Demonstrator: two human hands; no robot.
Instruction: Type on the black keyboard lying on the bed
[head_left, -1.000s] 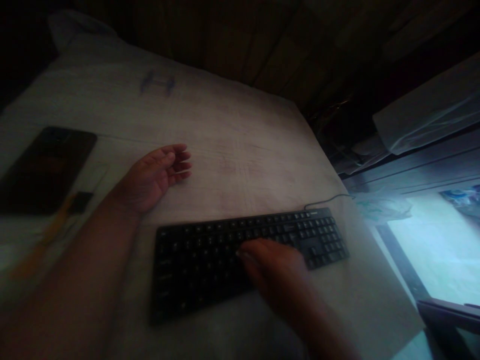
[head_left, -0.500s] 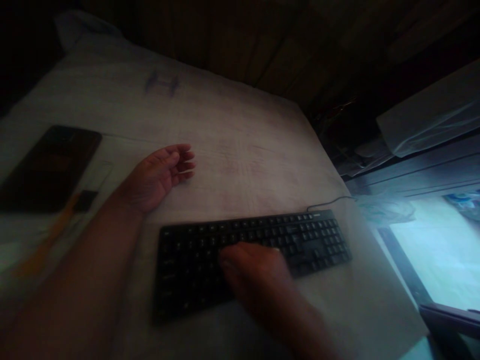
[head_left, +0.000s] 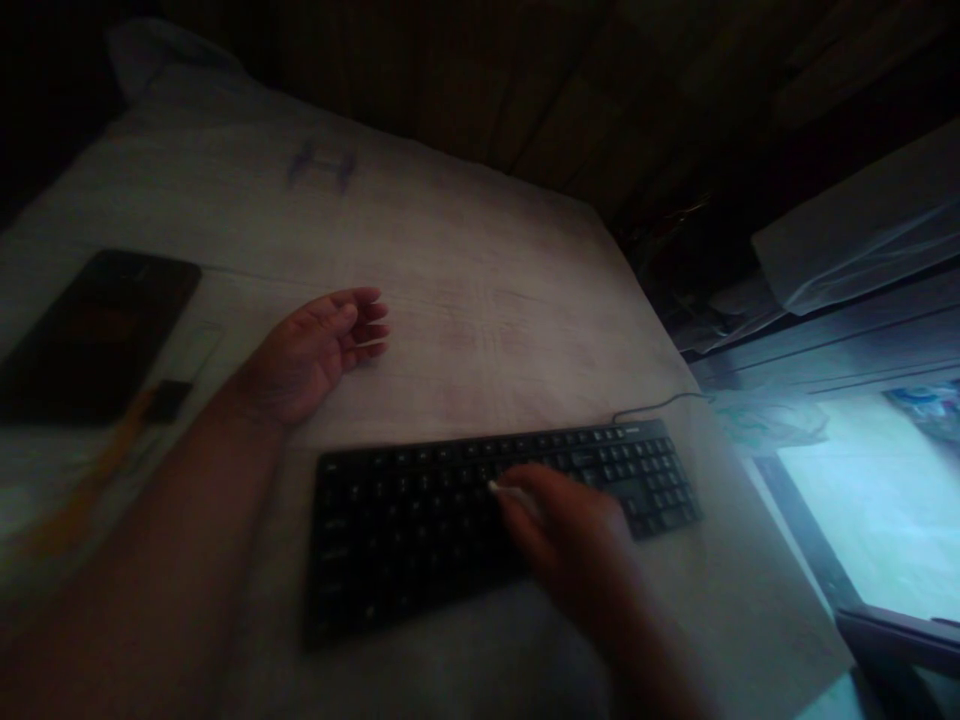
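Note:
A black keyboard lies on the pale cloth-covered table, its cable leaving the back edge. Over the middle of its keys, my right hand is closed in a pinch on a small white thing, whose tip points left toward the keys. Dim light and blur hide what exactly it is, and whether it touches the keys. My left hand rests on the table behind the keyboard's left end, palm turned inward, fingers loosely bent and apart, holding nothing.
A dark phone-like or tablet-like slab lies at the left. Beside my left forearm are a small black piece and a blurred yellow-orange strip. The table's right edge drops toward a bright opening.
My right hand has moved to the right along the keyboard, and the white thing in its fingers now shows. My left hand and the keyboard have stayed in place.

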